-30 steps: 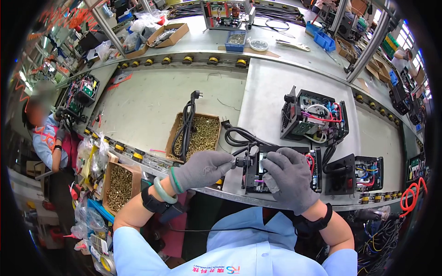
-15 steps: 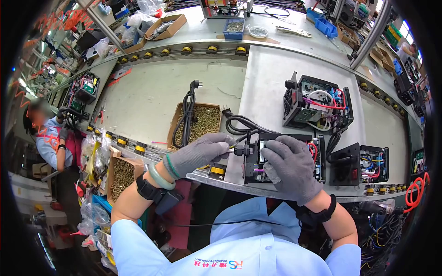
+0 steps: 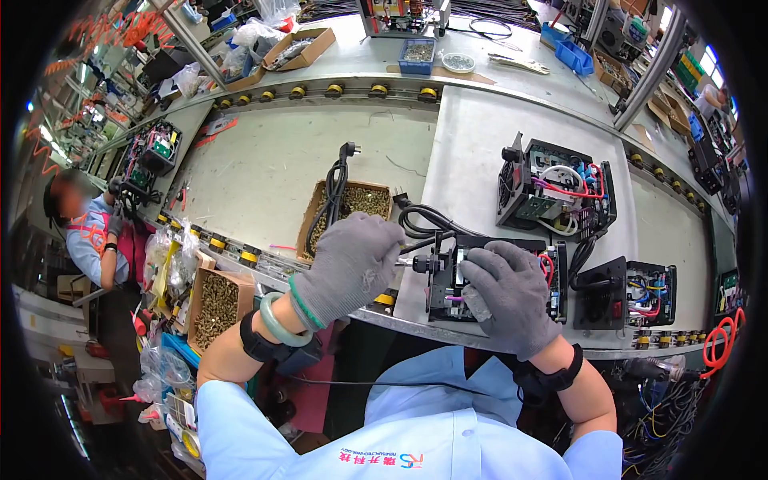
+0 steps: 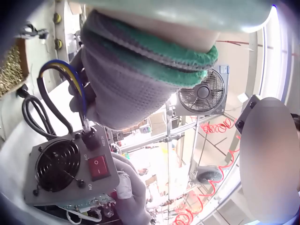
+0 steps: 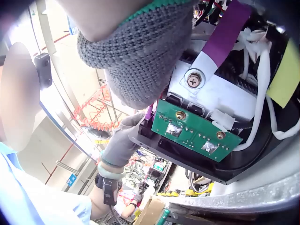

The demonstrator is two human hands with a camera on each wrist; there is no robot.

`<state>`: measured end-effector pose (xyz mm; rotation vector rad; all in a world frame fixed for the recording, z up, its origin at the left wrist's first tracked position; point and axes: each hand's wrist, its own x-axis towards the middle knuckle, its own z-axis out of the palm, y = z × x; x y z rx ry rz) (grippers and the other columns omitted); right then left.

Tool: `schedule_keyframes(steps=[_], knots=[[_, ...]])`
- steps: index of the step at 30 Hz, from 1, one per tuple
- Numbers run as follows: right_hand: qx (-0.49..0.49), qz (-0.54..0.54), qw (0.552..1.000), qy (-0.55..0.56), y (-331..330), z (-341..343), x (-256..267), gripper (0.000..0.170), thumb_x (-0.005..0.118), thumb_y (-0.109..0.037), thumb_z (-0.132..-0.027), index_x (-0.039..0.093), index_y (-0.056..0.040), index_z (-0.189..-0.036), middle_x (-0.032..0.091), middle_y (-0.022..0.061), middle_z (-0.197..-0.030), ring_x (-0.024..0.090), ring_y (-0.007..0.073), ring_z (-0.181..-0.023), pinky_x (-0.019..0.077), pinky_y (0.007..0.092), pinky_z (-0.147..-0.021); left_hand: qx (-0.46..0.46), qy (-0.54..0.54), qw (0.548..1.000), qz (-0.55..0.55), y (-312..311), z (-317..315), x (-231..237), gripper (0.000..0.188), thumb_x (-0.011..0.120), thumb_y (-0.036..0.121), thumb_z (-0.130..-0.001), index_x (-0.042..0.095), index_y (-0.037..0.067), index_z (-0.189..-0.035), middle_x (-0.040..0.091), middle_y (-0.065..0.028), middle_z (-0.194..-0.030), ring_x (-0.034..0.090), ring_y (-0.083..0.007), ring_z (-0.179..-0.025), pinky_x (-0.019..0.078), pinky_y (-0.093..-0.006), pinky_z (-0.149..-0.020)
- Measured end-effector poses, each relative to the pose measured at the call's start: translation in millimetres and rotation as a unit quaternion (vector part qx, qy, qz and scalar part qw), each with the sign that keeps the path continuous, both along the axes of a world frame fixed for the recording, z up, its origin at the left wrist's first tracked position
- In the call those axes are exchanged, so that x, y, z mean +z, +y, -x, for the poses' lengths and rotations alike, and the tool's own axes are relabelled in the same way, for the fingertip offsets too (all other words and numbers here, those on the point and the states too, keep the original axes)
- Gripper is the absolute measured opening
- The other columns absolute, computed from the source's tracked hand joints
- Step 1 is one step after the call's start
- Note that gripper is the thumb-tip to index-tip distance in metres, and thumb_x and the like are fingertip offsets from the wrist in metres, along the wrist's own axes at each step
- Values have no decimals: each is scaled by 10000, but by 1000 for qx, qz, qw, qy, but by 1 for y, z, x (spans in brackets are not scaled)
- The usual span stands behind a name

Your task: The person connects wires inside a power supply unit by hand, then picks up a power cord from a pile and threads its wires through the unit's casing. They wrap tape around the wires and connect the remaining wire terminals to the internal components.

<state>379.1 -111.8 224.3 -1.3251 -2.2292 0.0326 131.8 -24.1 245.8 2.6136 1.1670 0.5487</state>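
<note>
My gloved left hand (image 3: 352,260) pinches thin insulated wires (image 4: 84,96), whose ends run into a black cable gland (image 4: 91,139) on the front panel of a black electrical unit (image 4: 96,183). Blue and yellow-green wires arch out of a black cable sheath (image 4: 43,91) there. The panel carries a round fan grille (image 4: 58,165) and a red rocker switch (image 4: 98,167). Over the unit's open top, my gloved right hand (image 3: 516,300) grips it, fingers bent across it and thumb by the panel. A green circuit board (image 5: 192,131) shows inside, below the right wrist.
Behind stands another open unit (image 3: 556,188); one more unit (image 3: 600,296) sits to the right. A box of small brass-coloured parts (image 3: 372,196) lies left of a coiled black cable (image 3: 432,220). A second parts box (image 3: 216,308) is at the near left. Another person (image 3: 96,236) works far left.
My left hand has drawn slightly up and away from the gland, its back turning more upward, while still pinching the wires. The right hand stays on the unit. The head view has shifted slightly.
</note>
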Motion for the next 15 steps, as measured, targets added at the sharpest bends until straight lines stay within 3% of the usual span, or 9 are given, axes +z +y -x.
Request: schedule_keyframes(steps=[5,7,9,15], knots=[[6,0,1000,-1,0,-1,-1,367,695,-170,-788,657,-74,-1140,645,86,-1163,583,326,-1109,451,465,-948,2,148,988,-42,-3,-2,10,79,649,63,-810,675,98,-877,640,-94,-839,626,-317,-860,501,-428,-763],[8,-29,1000,-9,1,-1,-3,414,746,-173,-736,655,-55,-1123,638,80,-1151,582,294,-1106,459,449,-906,2,180,981,-65,-2,-1,11,99,649,59,-798,680,109,-878,641,-87,-847,625,-307,-862,496,-425,-754],[8,-33,999,-7,1,-1,-3,419,746,-171,-733,655,-55,-1126,639,78,-1147,581,293,-1107,458,448,-906,-51,222,973,-28,3,-1,10,119,657,84,-790,693,131,-894,644,-77,-845,628,-288,-855,489,-419,-743],[9,-18,1000,-4,0,-2,4,400,737,-155,-721,651,-55,-1099,638,78,-1131,579,297,-1105,455,448,-907,-100,203,974,12,11,-3,10,88,655,144,-816,696,140,-894,651,-77,-815,641,-300,-836,495,-435,-741]])
